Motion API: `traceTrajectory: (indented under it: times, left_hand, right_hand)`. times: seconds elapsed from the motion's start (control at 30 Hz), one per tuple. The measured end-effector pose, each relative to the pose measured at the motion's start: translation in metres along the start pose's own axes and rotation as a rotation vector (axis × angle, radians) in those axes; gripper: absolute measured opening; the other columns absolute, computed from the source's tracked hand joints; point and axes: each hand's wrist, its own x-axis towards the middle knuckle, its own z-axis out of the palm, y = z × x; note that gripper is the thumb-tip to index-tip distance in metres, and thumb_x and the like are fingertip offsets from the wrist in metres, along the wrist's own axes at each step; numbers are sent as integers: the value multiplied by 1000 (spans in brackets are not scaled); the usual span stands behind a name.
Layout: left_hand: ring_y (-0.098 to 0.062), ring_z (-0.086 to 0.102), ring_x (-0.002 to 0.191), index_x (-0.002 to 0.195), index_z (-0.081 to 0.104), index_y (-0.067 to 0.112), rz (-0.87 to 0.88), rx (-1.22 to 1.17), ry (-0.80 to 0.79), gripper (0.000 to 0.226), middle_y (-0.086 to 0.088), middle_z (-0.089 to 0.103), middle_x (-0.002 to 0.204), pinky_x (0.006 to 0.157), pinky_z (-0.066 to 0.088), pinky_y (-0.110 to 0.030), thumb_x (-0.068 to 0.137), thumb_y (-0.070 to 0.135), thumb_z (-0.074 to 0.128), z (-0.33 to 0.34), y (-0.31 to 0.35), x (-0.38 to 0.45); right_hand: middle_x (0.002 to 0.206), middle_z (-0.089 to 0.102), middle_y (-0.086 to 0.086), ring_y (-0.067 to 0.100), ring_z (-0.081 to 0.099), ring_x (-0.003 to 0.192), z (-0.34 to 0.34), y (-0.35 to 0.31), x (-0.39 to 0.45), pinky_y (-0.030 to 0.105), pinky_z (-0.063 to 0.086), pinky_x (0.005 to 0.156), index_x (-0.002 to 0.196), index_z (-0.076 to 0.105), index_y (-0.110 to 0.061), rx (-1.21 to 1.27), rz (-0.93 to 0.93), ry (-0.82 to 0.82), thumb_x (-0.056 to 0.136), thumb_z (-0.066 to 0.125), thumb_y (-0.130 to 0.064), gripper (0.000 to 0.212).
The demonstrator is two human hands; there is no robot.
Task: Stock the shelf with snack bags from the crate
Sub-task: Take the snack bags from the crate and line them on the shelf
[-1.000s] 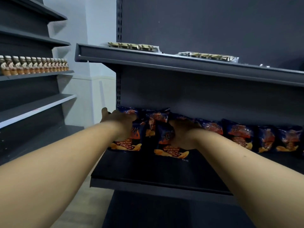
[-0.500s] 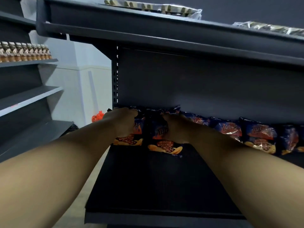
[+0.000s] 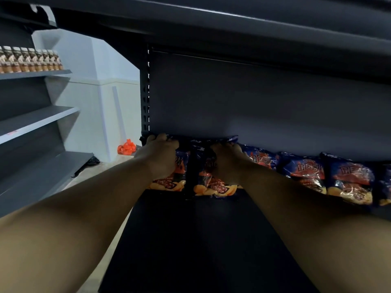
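Observation:
Blue and red snack bags stand in a row against the back panel of a dark shelf (image 3: 190,240). My left hand (image 3: 160,157) grips the top of the leftmost snack bag (image 3: 171,182) at the shelf's left end. My right hand (image 3: 227,160) grips the top of the second snack bag (image 3: 213,187) beside it. Both bags lean upright with their bottoms on the shelf. More bags (image 3: 347,180) continue to the right. No crate is in view.
The shelf above (image 3: 232,24) hangs low overhead. At the left stands another grey shelving unit (image 3: 40,117) with a row of small bottles (image 3: 29,60). An orange bundle (image 3: 127,147) lies on the floor by the white wall. The shelf's front half is bare.
The view has come lower and closer under the upper shelf. Both hands have pushed their bags further back toward the rear panel and stood them more upright.

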Motion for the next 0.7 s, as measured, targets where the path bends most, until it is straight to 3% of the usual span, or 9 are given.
traceTrajectory:
  times: [0.17,0.43,0.7]
  left_hand:
    - [-29,28,125,136,45,25,-14,-32,22,54,-6,35,135,94,44,-43,85,11,56,3,1,-2]
    - [-28,30,126,136,46,22,27,-23,85,50,-6,37,135,93,45,-44,87,21,59,0,0,-9]
    - [-27,21,133,140,39,22,45,15,125,59,-3,27,143,94,43,-41,86,21,61,1,-5,-16]
  right_hand:
    - [142,42,3,33,33,133,3,0,0,56,33,107,143,35,-24,42,-23,40,87,67,-28,65]
    - [149,32,4,33,28,135,-6,0,-10,55,30,108,149,26,-28,31,14,21,88,62,-46,72]
    - [151,28,4,32,25,136,-9,-4,-17,55,31,107,149,23,-27,33,24,22,83,68,-37,80]
